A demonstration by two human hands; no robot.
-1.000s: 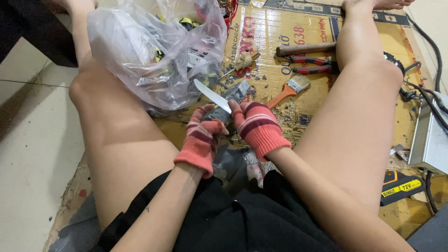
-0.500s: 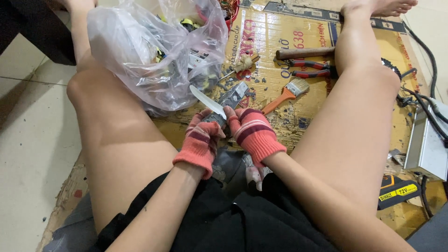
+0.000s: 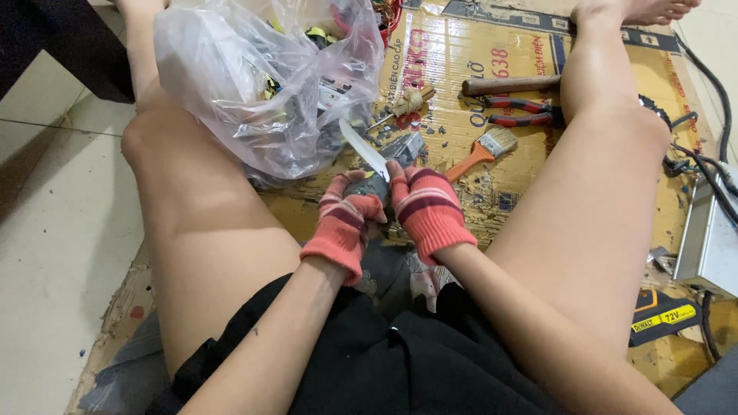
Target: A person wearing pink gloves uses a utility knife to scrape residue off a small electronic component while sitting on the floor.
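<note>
The person is sitting on the floor with legs spread over a flattened sheet of cardboard (image 3: 530, 200), and both hands, in red striped knit gloves, are meeting between the knees. The left hand (image 3: 347, 223) is curling tightly around a small dark object (image 3: 367, 184), of which only a sliver is showing between the gloves, so its kind cannot be told. The right hand (image 3: 425, 209) is closing in a fist around the handle of a knife (image 3: 364, 148), whose pale blade is sticking up and to the left out of the fist, its base lying right against the dark object and its tip pointing toward the bag. A clear plastic bag (image 3: 254, 84) stuffed with mixed parts is leaning against the person's left leg, just beyond the hands. On the cardboard past the hands a small grey metal part (image 3: 405, 146) is lying near the blade, with an orange-handled paintbrush (image 3: 483, 151) just to its right. Further off, red-handled pliers (image 3: 516, 111) and a wooden-handled hammer (image 3: 511, 83) are lying side by side near the right knee. A screwdriver with a pale handle (image 3: 406, 103) is resting beside the bag. Dark crumbs are scattering across the cardboard around these tools.
</note>
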